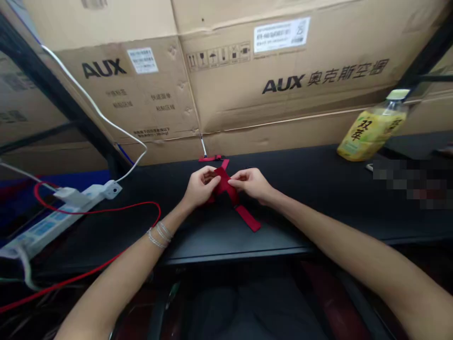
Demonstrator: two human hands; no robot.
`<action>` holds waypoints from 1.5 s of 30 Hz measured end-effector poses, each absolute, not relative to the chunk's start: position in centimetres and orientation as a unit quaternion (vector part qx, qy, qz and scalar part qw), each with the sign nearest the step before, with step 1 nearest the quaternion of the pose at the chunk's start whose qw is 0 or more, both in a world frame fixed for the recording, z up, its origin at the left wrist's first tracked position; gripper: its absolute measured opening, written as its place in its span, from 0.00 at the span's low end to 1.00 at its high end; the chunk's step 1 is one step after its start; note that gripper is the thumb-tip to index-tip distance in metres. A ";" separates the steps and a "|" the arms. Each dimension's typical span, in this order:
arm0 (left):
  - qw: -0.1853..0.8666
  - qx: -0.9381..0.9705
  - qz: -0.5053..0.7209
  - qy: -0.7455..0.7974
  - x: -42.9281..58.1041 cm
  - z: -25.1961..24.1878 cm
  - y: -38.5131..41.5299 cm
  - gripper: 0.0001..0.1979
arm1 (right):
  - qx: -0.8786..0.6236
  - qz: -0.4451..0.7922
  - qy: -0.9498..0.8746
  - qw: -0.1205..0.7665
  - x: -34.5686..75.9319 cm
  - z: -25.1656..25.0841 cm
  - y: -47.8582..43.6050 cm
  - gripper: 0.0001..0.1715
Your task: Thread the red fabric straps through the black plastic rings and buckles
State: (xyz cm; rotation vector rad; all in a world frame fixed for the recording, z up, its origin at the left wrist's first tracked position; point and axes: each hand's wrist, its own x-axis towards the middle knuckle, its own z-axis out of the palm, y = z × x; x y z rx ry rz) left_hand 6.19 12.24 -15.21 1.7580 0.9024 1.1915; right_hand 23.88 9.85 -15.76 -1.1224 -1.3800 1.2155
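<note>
A red fabric strap (226,185) is stretched between my two hands above the black table. My left hand (202,185) pinches its left edge between thumb and fingers. On the other side, my right hand (253,183) pinches the strap's right edge. One red tail of it (248,218) slants down toward the table's front edge. Just behind my hands, a small red piece with a white stick-like part (203,146) lies by the cardboard. Whether that piece joins the strap is hidden.
Cardboard boxes (226,108) stand along the back of the black table (300,222). A yellow drink bottle (373,127) leans at the right. On the left lie a white power strip (56,222), a white cable (95,106) and a red cable (106,262).
</note>
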 end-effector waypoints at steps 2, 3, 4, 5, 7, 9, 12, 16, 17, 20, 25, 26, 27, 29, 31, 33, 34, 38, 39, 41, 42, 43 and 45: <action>0.419 0.699 0.454 0.359 6.1 -15.1 12.2 0.09 | -0.461 0.497 -0.559 0.476 23.9 -15.7 9.9 0.08; 0.423 0.704 0.442 0.361 6.1 -15.1 12.2 0.09 | -0.463 0.493 -0.560 0.478 23.9 -15.7 9.9 0.08; 0.426 0.710 0.429 0.362 6.1 -15.1 12.1 0.09 | -0.465 0.488 -0.563 0.478 23.9 -15.7 9.9 0.08; 0.427 0.716 0.419 0.361 6.1 -15.1 12.1 0.09 | -0.467 0.484 -0.565 0.478 24.0 -15.7 9.9 0.08; 0.422 0.724 0.411 0.359 6.2 -15.2 12.0 0.11 | -0.471 0.477 -0.568 0.478 24.0 -15.7 9.9 0.08; 0.413 0.726 0.417 0.359 6.2 -15.2 12.0 0.12 | -0.470 0.471 -0.571 0.481 24.0 -15.7 10.0 0.08; 0.395 0.733 0.432 0.346 6.3 -15.3 11.9 0.14 | -0.468 0.472 -0.566 0.487 24.0 -15.7 9.9 0.09; 0.376 0.746 0.443 0.325 6.3 -15.2 11.7 0.15 | -0.464 0.482 -0.556 0.493 24.0 -15.5 9.8 0.09; 0.372 0.749 0.444 0.321 6.3 -15.2 11.6 0.15 | -0.464 0.484 -0.554 0.494 24.0 -15.4 9.8 0.09; 0.361 0.763 0.441 0.306 6.1 -14.9 11.5 0.12 | -0.464 0.489 -0.548 0.495 24.0 -15.3 9.7 0.10; 0.372 0.753 0.439 0.320 5.7 -14.3 11.5 0.08 | -0.459 0.483 -0.563 0.488 24.0 -15.2 9.7 0.11; 0.377 0.746 0.439 0.330 5.7 -14.2 11.5 0.09 | -0.457 0.482 -0.569 0.485 24.0 -15.3 9.7 0.11; 0.383 0.741 0.436 0.338 5.7 -14.2 11.4 0.09 | -0.454 0.480 -0.574 0.483 24.0 -15.3 9.6 0.11; 0.394 0.735 0.432 0.343 5.8 -14.2 11.4 0.11 | -0.454 0.474 -0.584 0.478 23.9 -15.3 9.6 0.12; 0.402 0.735 0.428 0.341 5.9 -14.2 11.3 0.13 | -0.455 0.466 -0.590 0.478 23.9 -15.2 9.5 0.12; 0.406 0.735 0.421 0.343 5.9 -14.2 11.3 0.14 | -0.455 0.466 -0.590 0.478 23.9 -15.1 9.4 0.11; 0.408 0.736 0.417 0.344 6.0 -14.2 11.2 0.14 | -0.454 0.467 -0.589 0.478 23.9 -15.1 9.3 0.11; 0.426 0.741 0.393 0.341 6.0 -14.3 11.3 0.15 | -0.454 0.476 -0.587 0.472 24.0 -15.2 9.3 0.12; 0.428 0.745 0.382 0.340 6.0 -14.3 11.4 0.16 | -0.454 0.474 -0.589 0.471 24.0 -15.3 9.4 0.12; 0.427 0.757 0.358 0.341 5.9 -14.3 11.4 0.16 | -0.452 0.470 -0.595 0.469 24.0 -15.6 9.5 0.11; 0.424 0.763 0.349 0.342 5.9 -14.2 11.5 0.16 | -0.450 0.469 -0.598 0.469 24.0 -15.7 9.5 0.10; 0.420 0.767 0.343 0.343 5.8 -14.2 11.5 0.15 | -0.446 0.469 -0.600 0.470 24.0 -15.8 9.6 0.10; 0.417 0.770 0.343 0.340 5.8 -14.1 11.4 0.15 | -0.441 0.475 -0.600 0.470 24.1 -15.9 9.6 0.10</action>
